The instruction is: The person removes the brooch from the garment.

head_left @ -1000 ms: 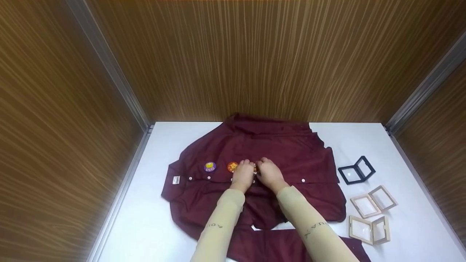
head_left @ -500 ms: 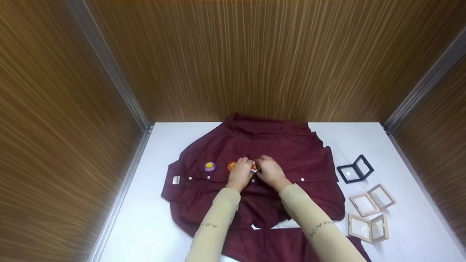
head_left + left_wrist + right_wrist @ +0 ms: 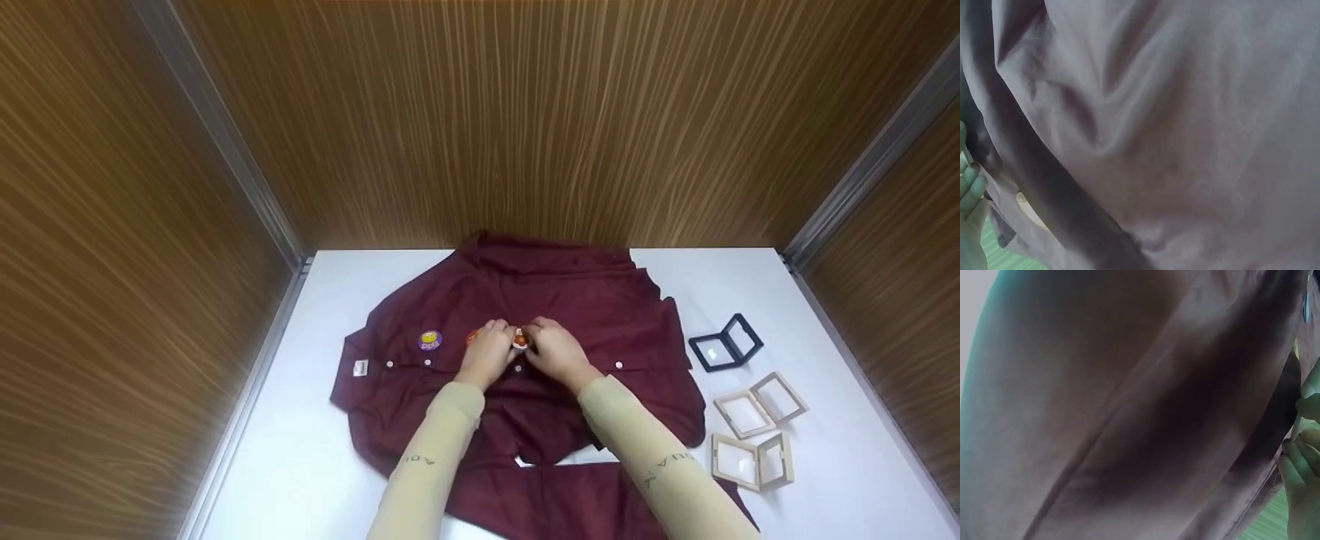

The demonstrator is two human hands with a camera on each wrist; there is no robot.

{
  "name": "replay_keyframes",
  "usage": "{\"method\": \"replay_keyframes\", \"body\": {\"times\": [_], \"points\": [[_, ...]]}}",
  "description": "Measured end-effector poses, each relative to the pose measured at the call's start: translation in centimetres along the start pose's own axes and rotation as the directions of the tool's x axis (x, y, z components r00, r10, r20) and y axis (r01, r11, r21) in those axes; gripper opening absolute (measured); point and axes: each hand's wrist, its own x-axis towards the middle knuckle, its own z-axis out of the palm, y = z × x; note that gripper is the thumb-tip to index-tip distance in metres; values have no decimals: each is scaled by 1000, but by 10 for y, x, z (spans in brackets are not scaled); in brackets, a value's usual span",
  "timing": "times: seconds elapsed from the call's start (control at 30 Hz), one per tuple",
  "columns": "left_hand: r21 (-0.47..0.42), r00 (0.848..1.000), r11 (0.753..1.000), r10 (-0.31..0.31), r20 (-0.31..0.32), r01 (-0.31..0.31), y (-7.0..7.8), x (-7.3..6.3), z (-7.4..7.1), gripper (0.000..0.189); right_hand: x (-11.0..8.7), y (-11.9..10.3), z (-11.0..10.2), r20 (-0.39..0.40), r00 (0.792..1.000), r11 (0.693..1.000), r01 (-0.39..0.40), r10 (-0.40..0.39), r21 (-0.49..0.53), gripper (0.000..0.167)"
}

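Note:
A maroon button-up shirt [image 3: 562, 300] lies spread out with its collar to the left. Over its button strip, my left hand [image 3: 486, 354] and right hand [image 3: 559, 352] pinch a small round pin badge [image 3: 520, 339], orange-red and white, from either side. Fingertips cover its edges, and its back is hidden. A second, orange badge [image 3: 472, 337] shows partly behind the left hand. Nearer the collar sits a purple and yellow badge [image 3: 430, 340]. In the right wrist view, curled fingers [image 3: 1300, 458] pinch at the cloth's edge; folds of fabric fill most of both wrist views.
On the white table [image 3: 277, 450], to the right, stand an open black frame [image 3: 724, 345] and two open light-wood frames [image 3: 759, 406]. More maroon cloth [image 3: 547, 499] lies under the forearms. Wood-grained panels [image 3: 480, 127] enclose the back and sides.
The hands stay at the same badge, drawn slightly apart, so more of its face shows between them. The left forearm has shifted a little left. The whole head view has shifted slightly.

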Motion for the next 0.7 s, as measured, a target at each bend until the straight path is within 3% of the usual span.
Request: {"method": "replay_keyframes", "body": {"times": [0.2,0.6,0.63,0.7], "points": [[7,1000,1000,-6,-8,6,-3,-2,0,27,-2,-1,0,19,1000,1000,-12,12,22,22],[-87,998,996,-15,-53,10,-3,-2,-6,15,-2,-10,-4,80,976,971,-212,205,108,23],[-98,997,995,-11,-74,4,-9,2,6,17,-1,-10,-5,80,972,967,-229,221,111,23],[-126,996,992,-29,-79,19,-9,3,4,16,1,-12,-6,85,963,957,-264,255,119,24]]}}
